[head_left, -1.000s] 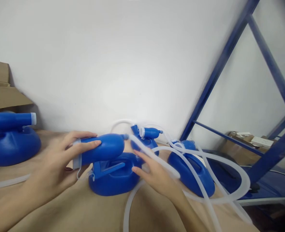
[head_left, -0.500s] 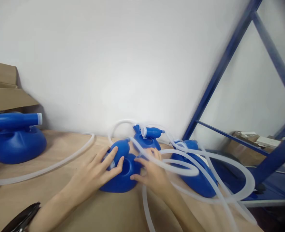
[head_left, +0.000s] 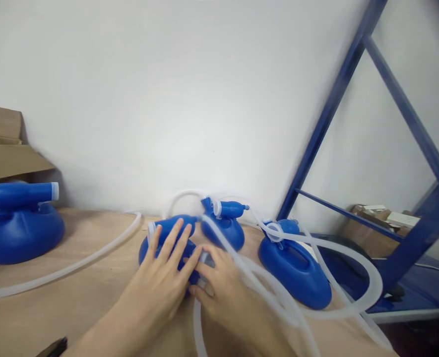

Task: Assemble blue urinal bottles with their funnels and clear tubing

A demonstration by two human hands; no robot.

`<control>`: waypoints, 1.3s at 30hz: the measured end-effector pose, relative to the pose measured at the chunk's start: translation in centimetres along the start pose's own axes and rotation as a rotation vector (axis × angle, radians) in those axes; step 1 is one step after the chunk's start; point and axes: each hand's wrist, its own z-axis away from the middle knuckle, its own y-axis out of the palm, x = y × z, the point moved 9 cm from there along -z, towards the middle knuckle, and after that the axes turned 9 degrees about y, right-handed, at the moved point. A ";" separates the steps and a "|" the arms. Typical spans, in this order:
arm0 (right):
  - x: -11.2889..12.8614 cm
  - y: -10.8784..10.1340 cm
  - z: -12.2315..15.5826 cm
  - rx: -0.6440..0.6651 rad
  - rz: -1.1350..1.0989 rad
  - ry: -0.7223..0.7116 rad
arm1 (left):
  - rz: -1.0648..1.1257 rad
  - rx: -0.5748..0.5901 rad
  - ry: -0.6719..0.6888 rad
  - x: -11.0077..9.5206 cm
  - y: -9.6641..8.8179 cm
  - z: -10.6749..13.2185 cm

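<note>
A blue plastic urine bottle (head_left: 143, 252) lies before me, partly covered by my hands. Its blue bulb-shaped funnel (head_left: 161, 229), with a pale rim on the left, rests across the top. My left hand (head_left: 163, 272) is on the bottle, fingers spread over the funnel and body, the thumb side close to the neck. Bent around a whitish, translucent cap (head_left: 204, 258) at the bottle's right end are the fingers of my right hand (head_left: 226, 285). A translucent hose (head_left: 222, 235) runs from the funnel tip to the right, passing over my right hand.
Similar blue bottles stand behind (head_left: 224, 235), at the right (head_left: 297, 277) and at the far left (head_left: 22, 235), with loose hoses (head_left: 368, 277) looping about. A cardboard box (head_left: 11, 158) is at left. A blue metal frame (head_left: 327, 109) rises at right before the white wall.
The bottle has turned, its funnel now lying more level with its rim to the left. My left hand has shifted farther over it, and my right hand has closed in at the cap.
</note>
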 end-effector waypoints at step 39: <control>-13.9 -14.7 3.1 -0.322 0.765 0.559 | 0.803 0.124 -0.883 25.0 8.2 12.1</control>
